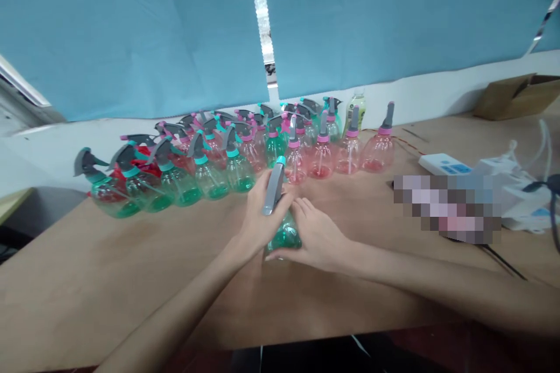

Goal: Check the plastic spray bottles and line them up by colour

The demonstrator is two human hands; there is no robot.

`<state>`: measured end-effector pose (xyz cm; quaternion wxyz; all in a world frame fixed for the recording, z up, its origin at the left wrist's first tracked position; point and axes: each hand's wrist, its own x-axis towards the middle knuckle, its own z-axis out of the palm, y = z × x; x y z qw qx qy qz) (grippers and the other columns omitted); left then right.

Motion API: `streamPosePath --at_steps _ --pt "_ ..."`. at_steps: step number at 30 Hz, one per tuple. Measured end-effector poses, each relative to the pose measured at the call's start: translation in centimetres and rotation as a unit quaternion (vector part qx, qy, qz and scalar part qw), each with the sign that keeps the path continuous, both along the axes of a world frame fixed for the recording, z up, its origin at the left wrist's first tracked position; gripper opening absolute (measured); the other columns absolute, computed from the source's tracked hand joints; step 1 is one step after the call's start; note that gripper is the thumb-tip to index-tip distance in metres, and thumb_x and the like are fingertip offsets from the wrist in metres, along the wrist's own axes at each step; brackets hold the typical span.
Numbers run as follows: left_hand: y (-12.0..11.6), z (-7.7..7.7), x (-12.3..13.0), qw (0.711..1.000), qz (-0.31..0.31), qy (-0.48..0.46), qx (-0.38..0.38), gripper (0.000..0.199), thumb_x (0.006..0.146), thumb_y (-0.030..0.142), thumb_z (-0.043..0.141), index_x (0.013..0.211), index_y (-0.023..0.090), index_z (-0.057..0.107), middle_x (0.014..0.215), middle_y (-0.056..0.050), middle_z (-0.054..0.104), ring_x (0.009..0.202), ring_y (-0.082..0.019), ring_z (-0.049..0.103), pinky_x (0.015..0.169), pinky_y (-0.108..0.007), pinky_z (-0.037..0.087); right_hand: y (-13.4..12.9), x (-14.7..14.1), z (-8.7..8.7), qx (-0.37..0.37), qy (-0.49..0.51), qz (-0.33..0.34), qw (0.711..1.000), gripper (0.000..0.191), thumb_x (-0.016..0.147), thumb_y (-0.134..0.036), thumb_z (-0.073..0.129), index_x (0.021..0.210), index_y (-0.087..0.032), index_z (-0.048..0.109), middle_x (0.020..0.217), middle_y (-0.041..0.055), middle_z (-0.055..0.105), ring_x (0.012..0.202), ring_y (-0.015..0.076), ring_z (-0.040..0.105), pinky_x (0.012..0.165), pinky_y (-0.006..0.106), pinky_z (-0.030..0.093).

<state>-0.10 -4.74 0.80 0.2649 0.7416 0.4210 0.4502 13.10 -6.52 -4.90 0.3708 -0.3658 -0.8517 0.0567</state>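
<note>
A green spray bottle [286, 234] with a grey trigger head and teal nozzle tip stands at the middle of the table, between both hands. My left hand [259, 210] is closed around its neck, just under the grey trigger. Lower down, my right hand [319, 233] wraps the clear green body from the right side, thumb along the near edge. Fingers cover much of the bottle's neck and collar. Just beyond the hands are a green spray bottle [240, 172] to the left and a pink spray bottle [296, 164] straight behind.
Several more spray bottles, green and pink, stand in rows toward the wall. A drink bottle [356, 109] is behind them. On the right lie a white box-shaped device [444, 164], clear plastic bags [516, 180] and a dark cable; a cardboard box [516, 99] sits at the back right.
</note>
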Motion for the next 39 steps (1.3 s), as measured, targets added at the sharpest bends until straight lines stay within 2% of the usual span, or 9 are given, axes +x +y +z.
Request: streamPosePath --at_steps 3,6,10,14,17,25,30,34,39 --pt "0.4 -0.3 0.1 0.999 -0.019 -0.036 0.002 0.031 0.077 0.014 0.051 0.107 0.018 0.056 0.108 -0.006 0.062 0.093 -0.018 0.061 0.091 -0.035 0.048 1.0 2.3 0.4 -0.046 -0.027 0.070 0.996 0.073 0.078 -0.065 0.053 0.130 -0.015 0.040 0.123 0.0172 0.055 0.112 0.0316 0.053 0.089 0.050 0.047" --pt "0.9 -0.5 -0.1 0.998 -0.036 -0.059 -0.009 0.037 0.075 0.013 0.052 0.111 0.020 0.056 0.112 -0.006 0.062 0.093 -0.018 0.062 0.089 -0.034 0.050 2.8 4.9 0.3 -0.112 -0.029 0.032 0.993 0.053 0.087 -0.056 0.048 0.125 -0.019 0.048 0.118 0.0131 0.058 0.109 0.0272 0.055 0.091 0.047 0.046" --pt "1.8 -0.6 -0.4 0.998 -0.037 -0.058 -0.013 0.037 0.074 0.014 0.052 0.110 0.021 0.055 0.111 -0.005 0.062 0.079 -0.015 0.062 0.079 -0.032 0.052 5.3 6.9 -1.8 -0.131 -0.047 -0.004 0.990 0.039 0.091 -0.044 0.048 0.122 -0.020 0.054 0.122 0.0111 0.059 0.114 0.0249 0.054 0.097 0.045 0.043" --pt "2.9 -0.5 -0.4 0.998 -0.039 -0.053 -0.008 0.037 0.072 0.012 0.051 0.108 0.020 0.057 0.108 -0.005 0.065 0.080 -0.016 0.063 0.079 -0.032 0.052 7.0 6.5 -4.2 -0.103 -0.064 0.002 0.993 0.037 0.088 -0.039 0.054 0.119 -0.019 0.058 0.123 0.0133 0.060 0.116 0.0271 0.054 0.096 0.048 0.045" --pt "3.4 -0.4 -0.5 0.998 -0.047 -0.047 -0.009 0.037 0.071 0.011 0.051 0.106 0.019 0.058 0.103 -0.004 0.066 0.082 -0.016 0.063 0.079 -0.031 0.051 7.6 5.4 -4.9 -0.083 -0.068 0.022 0.994 0.036 0.091 -0.038 0.049 0.118 -0.017 0.060 0.124 0.0139 0.061 0.120 0.0266 0.052 0.099 0.048 0.043" --pt "3.8 -0.2 -0.8 0.999 -0.038 -0.012 0.004 0.025 0.071 0.015 0.055 0.095 0.020 0.060 0.092 -0.003 0.065 0.081 -0.018 0.062 0.077 -0.032 0.051 8.4 4.0 -5.1 -0.071 -0.065 0.033 0.995 0.035 0.092 -0.034 0.046 0.121 -0.019 0.060 0.123 0.0108 0.063 0.120 0.0248 0.053 0.100 0.046 0.043" --pt "3.9 -0.4 -1.0 0.999 -0.035 -0.001 -0.007 0.028 0.071 0.016 0.054 0.099 0.021 0.058 0.095 -0.003 0.064 0.084 -0.019 0.062 0.075 -0.031 0.052 8.3 3.9 -5.1 -0.078 -0.062 0.036 0.994 0.035 0.092 -0.033 0.046 0.121 -0.019 0.060 0.122 0.0107 0.064 0.119 0.0250 0.055 0.100 0.047 0.043" --pt "3.8 -0.4 -1.0 0.998 -0.066 -0.011 -0.010 0.029 0.072 0.013 0.053 0.099 0.022 0.058 0.100 -0.003 0.064 0.090 -0.018 0.063 0.081 -0.031 0.051 8.1 3.9 -4.8 -0.084 -0.066 0.029 0.994 0.034 0.093 -0.032 0.045 0.121 -0.020 0.060 0.121 0.0096 0.064 0.118 0.0246 0.055 0.100 0.047 0.042" --pt "3.7 -0.3 -1.0 0.997 -0.069 -0.010 -0.028 0.028 0.074 0.014 0.053 0.100 0.022 0.057 0.092 -0.002 0.064 0.080 -0.016 0.063 0.078 -0.030 0.051 7.9 3.9 -4.5 -0.085 -0.069 0.026 0.994 0.035 0.093 -0.032 0.044 0.122 -0.018 0.059 0.122 0.0097 0.064 0.119 0.0239 0.055 0.101 0.046 0.042"
